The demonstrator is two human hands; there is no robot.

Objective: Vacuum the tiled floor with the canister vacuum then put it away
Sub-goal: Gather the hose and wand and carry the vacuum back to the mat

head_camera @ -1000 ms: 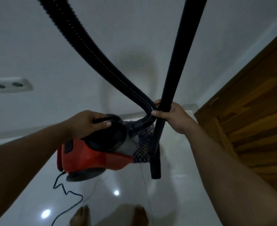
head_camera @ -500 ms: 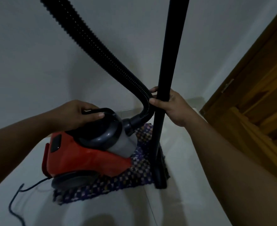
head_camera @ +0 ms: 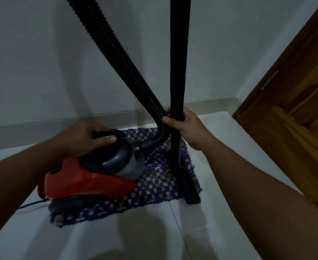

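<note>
The red canister vacuum [head_camera: 90, 177] sits at the woven mat's [head_camera: 154, 182] left edge, probably resting on it. The left hand [head_camera: 83, 139] curls round its carry handle; the right hand [head_camera: 188, 126] grips the upright wand [head_camera: 177, 72] and ribbed hose [head_camera: 117, 53] together. Settle the body squarely first, then stand the wand steady before letting go.

Canister vacuum [head_camera: 83, 182]: red body was glossy moulded plastic, its grey dome [head_camera: 117, 160] smoother and duller. Hose [head_camera: 117, 59] was black ribbed plastic, faintly shiny on the ridges. Wand [head_camera: 178, 53] was black, smooth, matt. Mat [head_camera: 154, 186] was woven cloth, knobbly, checkered purple. Floor tiles [head_camera: 220, 212] were pale, smooth, slightly glossy. Door [head_camera: 295, 109] was varnished wood. Wall [head_camera: 32, 62] was matt painted
</note>
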